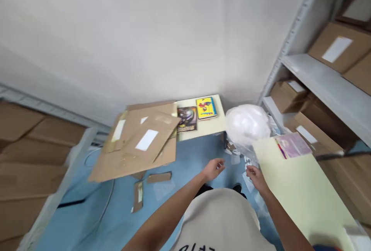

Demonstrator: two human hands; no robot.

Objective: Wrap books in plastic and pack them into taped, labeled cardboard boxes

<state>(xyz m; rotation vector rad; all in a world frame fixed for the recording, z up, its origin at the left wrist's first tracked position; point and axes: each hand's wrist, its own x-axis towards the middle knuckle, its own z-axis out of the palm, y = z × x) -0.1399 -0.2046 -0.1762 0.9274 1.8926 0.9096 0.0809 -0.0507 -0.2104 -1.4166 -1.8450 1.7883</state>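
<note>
My left hand (pixel 213 169) hovers over the blue floor in front of my body, its fingers loosely bent and apart, holding nothing. To its right, my right hand (pixel 256 177) is held beside the near table's left edge, also with loosely bent fingers and nothing visible in it. Beyond them, a yellow booklet (pixel 206 107) with a blue edge lies on a cream table (pixel 207 128) against the wall. A dark picture booklet (pixel 187 119) lies beside it. On the cream table at the right (pixel 298 181) rests a pink-purple booklet (pixel 293 145).
Flattened cardboard (pixel 164 108) with white labels overhangs the far table's left part. A white plastic bag (pixel 247 124) bulges between the tables. Shelves with cardboard boxes (pixel 333 48) stand at right and left. Cardboard scraps (pixel 159 177) and a cable (pixel 108 200) lie on the floor.
</note>
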